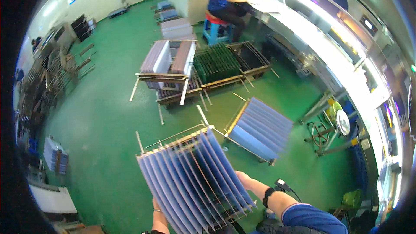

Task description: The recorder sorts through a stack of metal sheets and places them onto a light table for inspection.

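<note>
You have 1 rack of bluish panels point(173, 182) between your 2 hands, the left hand point(155, 203) and right hand point(244, 180) holding opposite sides, fingers mostly hidden. 1 similar rack point(262, 128) stands just beyond your right hand, green floor point(99, 117) showing between. Your right forearm angles inward.

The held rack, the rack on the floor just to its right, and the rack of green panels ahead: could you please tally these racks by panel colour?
Blue panels: 2 racks, the held rack and the rack to its right
Green panels: 1 rack, the rack farther ahead
Total: 3 racks
</note>
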Demonstrator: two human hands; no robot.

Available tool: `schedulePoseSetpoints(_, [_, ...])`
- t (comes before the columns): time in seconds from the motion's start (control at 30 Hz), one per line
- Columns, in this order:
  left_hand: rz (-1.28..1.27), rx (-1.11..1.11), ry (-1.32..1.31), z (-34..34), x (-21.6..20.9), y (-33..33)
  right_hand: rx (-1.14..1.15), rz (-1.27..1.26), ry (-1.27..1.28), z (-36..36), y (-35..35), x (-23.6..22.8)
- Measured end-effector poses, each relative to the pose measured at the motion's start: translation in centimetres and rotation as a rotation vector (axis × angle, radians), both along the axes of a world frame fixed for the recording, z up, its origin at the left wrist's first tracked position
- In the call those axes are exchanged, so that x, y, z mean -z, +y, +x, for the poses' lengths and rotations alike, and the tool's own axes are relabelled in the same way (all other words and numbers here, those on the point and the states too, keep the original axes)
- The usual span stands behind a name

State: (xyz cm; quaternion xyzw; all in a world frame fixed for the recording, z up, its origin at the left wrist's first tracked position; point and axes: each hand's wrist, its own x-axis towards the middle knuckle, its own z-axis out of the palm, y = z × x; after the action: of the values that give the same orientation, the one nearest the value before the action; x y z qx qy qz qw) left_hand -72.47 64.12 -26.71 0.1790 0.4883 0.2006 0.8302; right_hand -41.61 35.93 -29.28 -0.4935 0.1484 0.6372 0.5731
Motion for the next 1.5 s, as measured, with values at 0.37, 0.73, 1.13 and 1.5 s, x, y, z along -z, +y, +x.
schedulePoseSetpoints(0.37, [0.176,-0.134,0.247,4.6,-11.0,-17.7,0.077,-0.031,-0.018,5.0,-13.8,-4.0])
schedulePoseSetpoints(0.73, [0.297,-0.109,0.211,25.7,-20.7,-33.9,0.05,0.073,-0.132,22.4,-30.5,-17.3])
schedulePoseSetpoints(1.13, [0.211,-0.184,0.077,41.8,-12.1,-36.9,-0.015,0.076,-0.186,43.6,-32.3,-23.5])
schedulePoseSetpoints(1.5, [0.075,-0.357,0.035,49.3,-3.9,-37.0,-0.144,-0.024,-0.146,58.3,-22.3,-10.0])
